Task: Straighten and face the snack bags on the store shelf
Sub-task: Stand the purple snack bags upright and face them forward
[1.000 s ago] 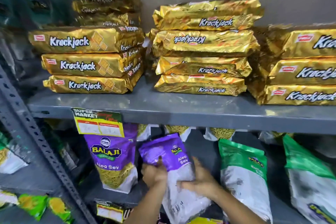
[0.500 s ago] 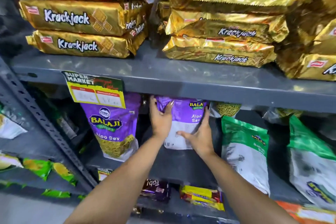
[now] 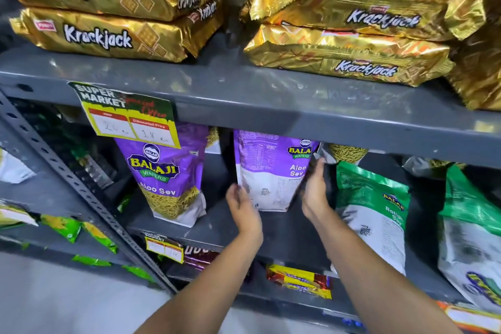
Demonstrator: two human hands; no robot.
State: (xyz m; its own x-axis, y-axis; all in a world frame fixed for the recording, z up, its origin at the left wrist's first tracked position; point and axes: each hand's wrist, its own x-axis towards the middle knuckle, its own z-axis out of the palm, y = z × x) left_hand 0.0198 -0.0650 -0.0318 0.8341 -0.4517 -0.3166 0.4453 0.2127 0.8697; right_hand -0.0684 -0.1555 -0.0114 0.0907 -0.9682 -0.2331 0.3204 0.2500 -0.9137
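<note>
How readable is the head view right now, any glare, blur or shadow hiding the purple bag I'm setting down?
Head view: glare streaks the gold Krackjack packs and the grey shelf edge; the purple Aloo Sev bag reads clearly, its top shadowed under the shelf; right hand fingertips slightly motion-blurred, left hand sharper; wide-angle bending at the frame edges; dark recess behind the bags.

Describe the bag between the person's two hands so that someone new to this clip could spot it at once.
Find the grey shelf board carrying the gold Krackjack packs; look just beneath it, right of the yellow price tag. The purple Aloo Sev bag stands upright between the left hand and right hand. Unlike the purple bag to its left, it shows a printed table and a white lower half, no window of snacks.
</note>
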